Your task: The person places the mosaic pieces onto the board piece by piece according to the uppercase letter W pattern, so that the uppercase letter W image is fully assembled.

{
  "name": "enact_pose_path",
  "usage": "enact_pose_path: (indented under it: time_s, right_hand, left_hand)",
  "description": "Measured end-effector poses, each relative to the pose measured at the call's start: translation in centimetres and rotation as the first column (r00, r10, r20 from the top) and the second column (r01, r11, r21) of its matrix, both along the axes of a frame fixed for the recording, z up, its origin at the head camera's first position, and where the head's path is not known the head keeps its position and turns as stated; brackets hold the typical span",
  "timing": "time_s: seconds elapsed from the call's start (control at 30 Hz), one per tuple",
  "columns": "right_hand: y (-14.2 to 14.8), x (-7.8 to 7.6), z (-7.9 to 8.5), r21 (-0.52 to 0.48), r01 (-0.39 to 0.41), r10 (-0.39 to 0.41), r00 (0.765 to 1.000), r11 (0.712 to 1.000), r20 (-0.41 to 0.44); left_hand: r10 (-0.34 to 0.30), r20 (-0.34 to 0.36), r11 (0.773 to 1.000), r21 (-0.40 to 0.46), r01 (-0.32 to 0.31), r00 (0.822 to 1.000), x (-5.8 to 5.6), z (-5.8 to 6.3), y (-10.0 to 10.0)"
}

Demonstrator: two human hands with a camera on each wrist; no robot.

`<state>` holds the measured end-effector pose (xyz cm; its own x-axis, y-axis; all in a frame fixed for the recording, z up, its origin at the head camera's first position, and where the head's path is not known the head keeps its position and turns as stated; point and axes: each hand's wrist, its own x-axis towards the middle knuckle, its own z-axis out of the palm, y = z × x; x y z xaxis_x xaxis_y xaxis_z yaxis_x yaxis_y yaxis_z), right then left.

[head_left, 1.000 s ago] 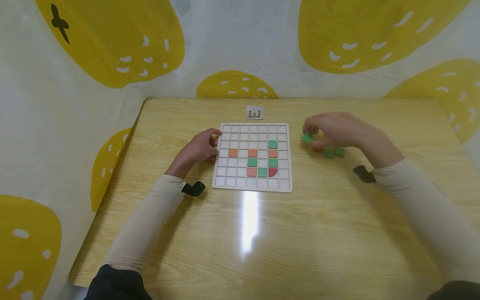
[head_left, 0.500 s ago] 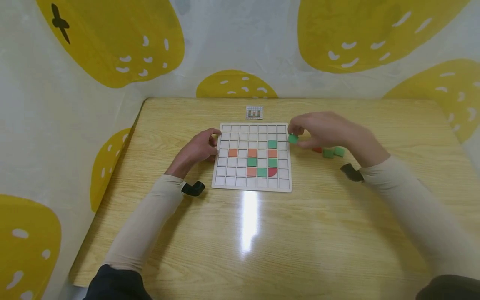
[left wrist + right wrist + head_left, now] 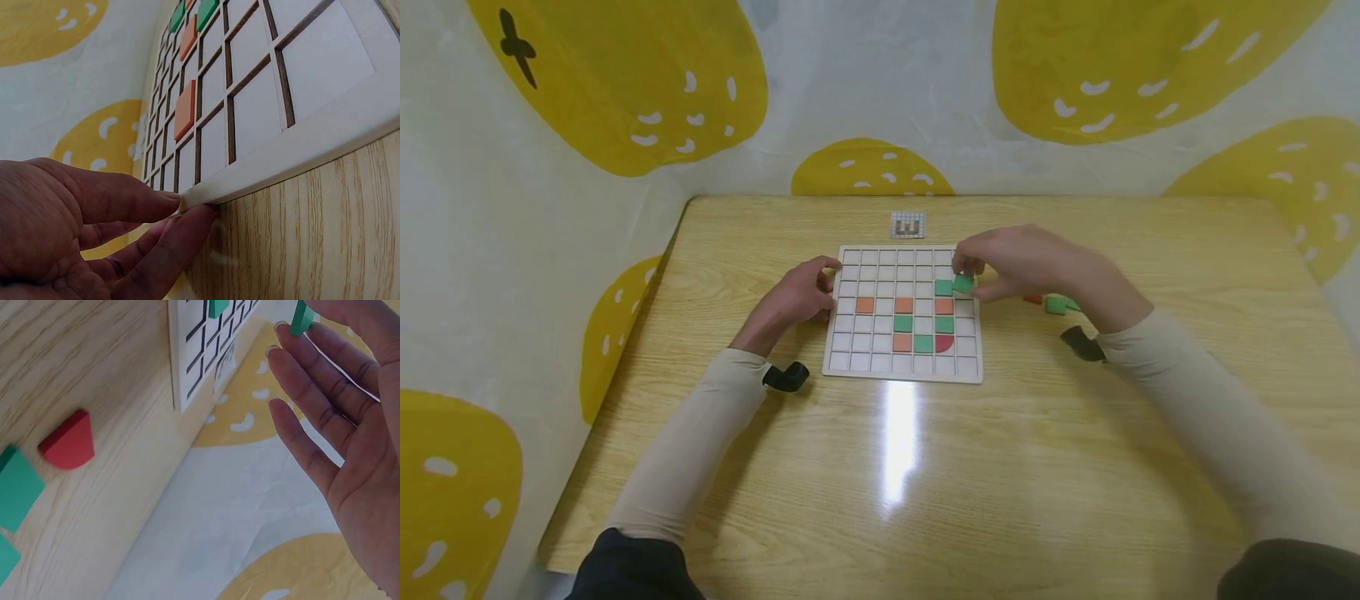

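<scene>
A pale square grid board [image 3: 850, 362] lies on the table with green, orange and red tiles set in some cells. My left hand [image 3: 801, 292] is at its left side; in the left wrist view the thumb and a fingertip hold the board's rim [image 3: 269, 178]. My right hand [image 3: 1022, 258] pinches a green square tile [image 3: 963, 284] over the right-hand column, beside another green tile [image 3: 943, 287] in the grid. The held tile is tilted and overlaps the board in the head view. Only its edge shows between the fingers in the right wrist view.
Right of the board lie a red quarter-round tile [image 3: 69, 442] and loose green tiles [image 3: 1056, 305], partly behind my right wrist. A small pattern card [image 3: 907, 225] sits beyond the board. A cloth with yellow shapes [image 3: 872, 167] hangs behind the table's far edge.
My right hand has carried the green tile leftward from beside the loose tiles to over the board's right column. The left hand has stayed at the board's edge.
</scene>
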<state>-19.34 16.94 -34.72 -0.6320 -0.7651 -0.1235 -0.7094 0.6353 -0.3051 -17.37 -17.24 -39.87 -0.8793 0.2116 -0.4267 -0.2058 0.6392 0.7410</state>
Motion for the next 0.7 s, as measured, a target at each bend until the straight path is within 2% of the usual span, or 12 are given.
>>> enact_pose_path:
  time_s: [0.23, 0.7]
  right_hand:
    - [-1.2, 0.0, -0.2, -0.029, -0.063, 0.062, 0.998, 0.998, -0.028]
    - [-4.2, 0.2, -0.4, 0.006, -0.099, 0.099, 0.995, 0.995, 0.004]
  left_hand:
    - [0.0, 0.003, 1.0, 0.003, 0.0, 1.0, 0.0, -0.1, 0.0]
    - [0.004, 0.002, 1.0, -0.003, -0.004, 1.0, 0.0, 0.0, 0.1]
